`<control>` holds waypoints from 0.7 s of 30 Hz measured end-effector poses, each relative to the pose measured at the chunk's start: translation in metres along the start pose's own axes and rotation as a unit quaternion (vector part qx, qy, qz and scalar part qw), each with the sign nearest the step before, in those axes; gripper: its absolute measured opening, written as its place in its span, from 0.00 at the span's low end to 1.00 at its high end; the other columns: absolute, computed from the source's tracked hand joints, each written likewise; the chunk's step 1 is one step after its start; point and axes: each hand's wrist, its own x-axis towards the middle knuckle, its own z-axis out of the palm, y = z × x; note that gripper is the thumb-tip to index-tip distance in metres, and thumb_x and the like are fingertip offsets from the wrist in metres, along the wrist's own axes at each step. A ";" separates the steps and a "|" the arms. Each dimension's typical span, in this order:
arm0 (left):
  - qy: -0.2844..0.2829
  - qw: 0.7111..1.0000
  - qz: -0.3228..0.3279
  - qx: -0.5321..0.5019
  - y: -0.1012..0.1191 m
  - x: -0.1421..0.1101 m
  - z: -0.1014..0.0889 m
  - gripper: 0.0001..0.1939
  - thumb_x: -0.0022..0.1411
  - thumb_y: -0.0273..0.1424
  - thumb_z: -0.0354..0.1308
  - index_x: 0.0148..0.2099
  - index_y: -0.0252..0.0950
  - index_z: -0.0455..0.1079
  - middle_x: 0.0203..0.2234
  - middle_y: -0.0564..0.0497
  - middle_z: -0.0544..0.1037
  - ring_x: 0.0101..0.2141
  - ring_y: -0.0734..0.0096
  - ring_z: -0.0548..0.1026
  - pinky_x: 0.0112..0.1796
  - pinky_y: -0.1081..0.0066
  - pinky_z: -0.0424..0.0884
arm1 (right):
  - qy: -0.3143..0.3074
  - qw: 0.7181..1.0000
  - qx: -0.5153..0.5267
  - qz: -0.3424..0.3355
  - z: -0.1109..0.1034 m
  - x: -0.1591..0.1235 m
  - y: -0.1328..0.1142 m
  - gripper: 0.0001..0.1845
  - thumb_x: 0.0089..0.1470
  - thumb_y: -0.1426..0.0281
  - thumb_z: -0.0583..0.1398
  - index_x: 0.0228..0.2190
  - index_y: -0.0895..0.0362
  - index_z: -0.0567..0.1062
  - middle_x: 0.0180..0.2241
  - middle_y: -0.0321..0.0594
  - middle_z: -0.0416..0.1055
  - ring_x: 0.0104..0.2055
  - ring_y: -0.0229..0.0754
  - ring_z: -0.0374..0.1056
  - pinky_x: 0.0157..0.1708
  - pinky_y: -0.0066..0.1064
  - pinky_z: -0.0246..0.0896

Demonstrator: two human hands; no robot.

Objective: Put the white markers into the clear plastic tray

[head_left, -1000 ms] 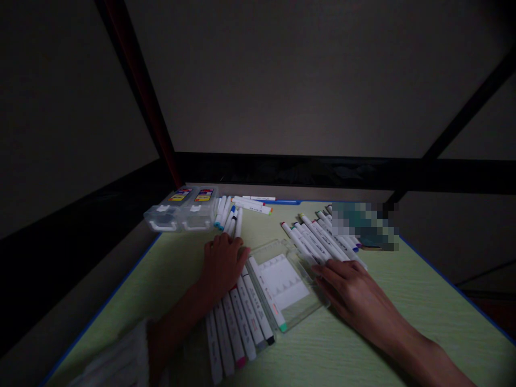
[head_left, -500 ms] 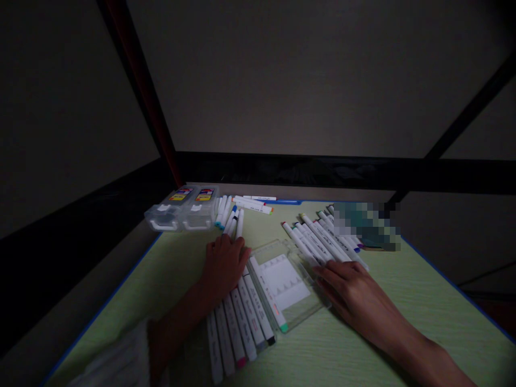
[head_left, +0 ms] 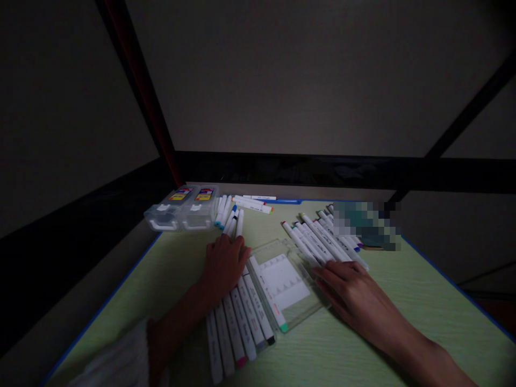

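My left hand [head_left: 222,264] lies flat, fingers together, on a row of white markers [head_left: 238,327] with coloured end caps that sit side by side on the green mat [head_left: 355,355]. A clear plastic case [head_left: 286,282] lies open and flat between my hands, with one green-tipped marker along its left side. My right hand [head_left: 351,294] rests flat with fingers stretched out at the case's right edge, its fingertips touching the near ends of a second group of white markers [head_left: 318,239]. Neither hand grips anything.
Two closed clear plastic boxes [head_left: 183,215] with coloured labels stand at the mat's far left corner. More markers [head_left: 237,210] lie beside them. A blurred dark object [head_left: 366,226] sits at the far right. Dark walls and a red post surround the mat.
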 end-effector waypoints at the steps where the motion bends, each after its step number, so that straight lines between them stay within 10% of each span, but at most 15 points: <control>1: -0.001 1.000 0.000 0.000 0.000 0.000 0.000 0.13 0.62 0.37 0.42 0.41 0.37 0.64 0.35 0.46 0.70 0.39 0.61 0.67 0.41 0.62 0.60 | -0.002 1.000 -0.001 -0.001 0.000 0.000 0.000 0.13 0.55 0.73 0.48 0.32 0.58 0.72 0.31 0.44 0.70 0.30 0.42 0.65 0.31 0.36 0.57; 21: -0.003 1.000 0.002 -0.009 0.000 0.000 0.000 0.12 0.62 0.36 0.43 0.41 0.37 0.64 0.35 0.47 0.70 0.39 0.63 0.68 0.40 0.63 0.60 | 0.019 1.000 0.016 -0.006 -0.003 0.002 -0.003 0.15 0.55 0.73 0.47 0.32 0.58 0.73 0.29 0.43 0.69 0.29 0.41 0.65 0.30 0.35 0.57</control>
